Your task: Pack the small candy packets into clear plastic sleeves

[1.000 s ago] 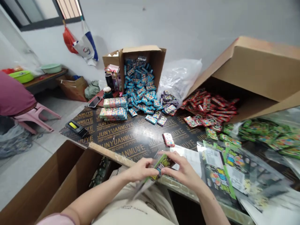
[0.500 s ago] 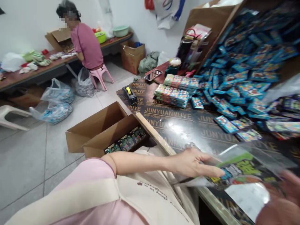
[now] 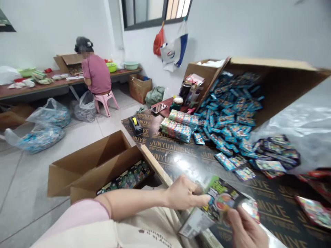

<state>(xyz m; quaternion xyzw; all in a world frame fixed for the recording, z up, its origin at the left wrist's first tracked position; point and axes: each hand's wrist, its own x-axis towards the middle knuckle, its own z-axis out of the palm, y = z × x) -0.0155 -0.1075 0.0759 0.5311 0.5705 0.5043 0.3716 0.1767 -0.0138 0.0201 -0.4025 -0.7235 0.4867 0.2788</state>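
Observation:
Both my hands hold one clear plastic packet (image 3: 219,203) with a green and black printed card inside, just above the near edge of the dark table (image 3: 170,155). My left hand (image 3: 184,193) grips the packet's left side with fingers curled over it. My right hand (image 3: 245,229) pinches its lower right corner at the bottom of the view. An open cardboard box (image 3: 93,168) on the floor to my left holds similar green and black packets (image 3: 129,177).
A tipped carton (image 3: 271,82) spills blue packets (image 3: 227,120) over the table. Stacked colourful packs (image 3: 179,125), a tape dispenser (image 3: 136,124) and a phone (image 3: 158,108) lie beyond. Dark packets (image 3: 276,158) sit right. A person in a pink shirt (image 3: 95,74) sits at a far bench, filled plastic bags (image 3: 43,127) nearby.
The view has swung left, away from the red and green packets. The packet has stayed in both hands and now sits lower and nearer my body.

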